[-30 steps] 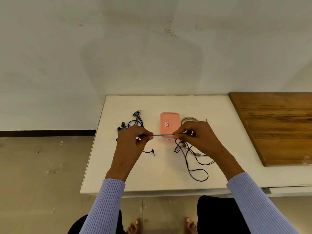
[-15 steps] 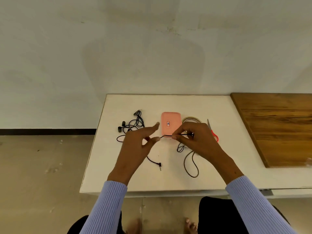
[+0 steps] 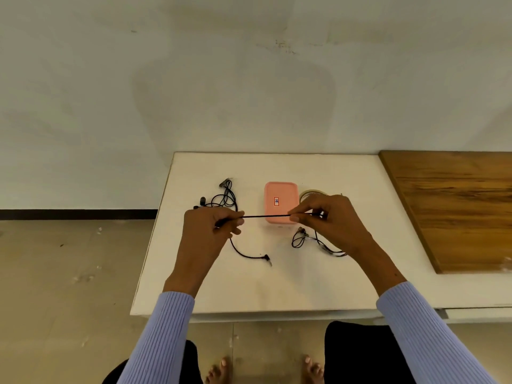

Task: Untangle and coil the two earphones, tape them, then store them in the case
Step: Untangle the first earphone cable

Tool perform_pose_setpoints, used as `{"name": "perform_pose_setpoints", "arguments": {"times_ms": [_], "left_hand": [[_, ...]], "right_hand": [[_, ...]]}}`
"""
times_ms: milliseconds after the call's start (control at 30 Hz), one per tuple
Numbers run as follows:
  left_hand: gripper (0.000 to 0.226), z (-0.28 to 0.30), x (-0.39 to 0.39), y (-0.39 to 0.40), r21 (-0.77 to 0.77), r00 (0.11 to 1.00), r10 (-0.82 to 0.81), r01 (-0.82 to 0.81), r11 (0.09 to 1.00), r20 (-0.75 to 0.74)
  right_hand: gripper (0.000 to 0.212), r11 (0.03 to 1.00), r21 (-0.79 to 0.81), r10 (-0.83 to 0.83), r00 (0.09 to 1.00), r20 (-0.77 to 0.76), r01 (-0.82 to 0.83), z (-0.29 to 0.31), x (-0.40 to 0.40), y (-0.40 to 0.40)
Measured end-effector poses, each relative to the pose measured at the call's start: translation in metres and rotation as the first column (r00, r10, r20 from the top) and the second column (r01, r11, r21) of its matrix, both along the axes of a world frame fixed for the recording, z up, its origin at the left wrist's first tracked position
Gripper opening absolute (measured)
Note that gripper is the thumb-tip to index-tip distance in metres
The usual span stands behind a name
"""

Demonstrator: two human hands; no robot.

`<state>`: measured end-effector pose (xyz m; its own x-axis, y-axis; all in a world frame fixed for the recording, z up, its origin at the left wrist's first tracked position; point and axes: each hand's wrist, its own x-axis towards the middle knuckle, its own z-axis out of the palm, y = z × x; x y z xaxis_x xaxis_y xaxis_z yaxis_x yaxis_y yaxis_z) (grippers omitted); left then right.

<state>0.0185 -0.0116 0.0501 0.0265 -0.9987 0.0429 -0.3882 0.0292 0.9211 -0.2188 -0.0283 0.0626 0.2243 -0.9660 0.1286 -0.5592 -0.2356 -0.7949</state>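
Fingertips of your left hand (image 3: 206,231) and right hand (image 3: 329,220) pinch the earphone cable (image 3: 267,216) taut above the pink case (image 3: 280,202), so you're straightening one earphone, I'd say, and next comes coiling it, the second earphone (image 3: 221,198) untouched.

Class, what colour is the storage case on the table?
Pink case, seen best in the head view.

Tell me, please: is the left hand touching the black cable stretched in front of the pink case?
Touching. In the head view the left hand pinches the black cable between thumb and fingers, and the cable runs taut to the right hand.
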Motion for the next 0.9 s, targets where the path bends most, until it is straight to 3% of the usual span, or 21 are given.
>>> {"name": "perform_pose_setpoints", "arguments": {"times_ms": [133, 267, 333, 400, 467, 700, 900], "left_hand": [[0.016, -0.004, 0.007, 0.000, 0.045, 0.998, 0.000, -0.002, 0.999, 0.057], [0.032, -0.005, 0.002, 0.004, 0.068, 0.912, -0.030, 0.003, 0.998, 0.409], [0.049, -0.004, 0.000, 0.003, 0.060, 0.938, -0.035, 0.015, 0.998, 0.345], [0.062, -0.003, -0.002, 0.002, 0.083, 0.972, -0.138, 0.124, 0.989, 0.189], [0.067, -0.001, -0.004, 0.003, 0.122, 0.954, -0.264, 0.247, 0.961, 0.143], [0.038, 0.002, -0.024, 0.005, -0.011, 0.872, -0.198, 0.227, 0.974, 0.447], [0.017, 0.001, -0.018, -0.002, -0.104, 0.956, -0.078, 0.111, 0.988, 0.282]], "right_hand": [[0.007, 0.998, 0.002, -0.069, 0.998, -0.011, 0.069, 0.000, -0.005, 0.000], [0.003, 0.998, -0.004, -0.056, 0.994, -0.090, 0.056, -0.007, 0.002, -0.002], [0.001, 0.999, 0.003, -0.044, 0.993, -0.112, 0.044, -0.009, 0.006, -0.001], [0.004, 1.000, 0.003, -0.030, 0.990, -0.141, 0.031, -0.011, 0.009, -0.001], [0.007, 1.000, -0.007, -0.023, 0.985, -0.171, 0.022, -0.011, 0.012, -0.002], [0.004, 0.999, 0.018, 0.039, 0.991, -0.131, -0.037, -0.009, 0.026, 0.005], [0.002, 0.994, 0.092, 0.056, 0.998, -0.001, -0.056, -0.004, 0.018, 0.004]]}}
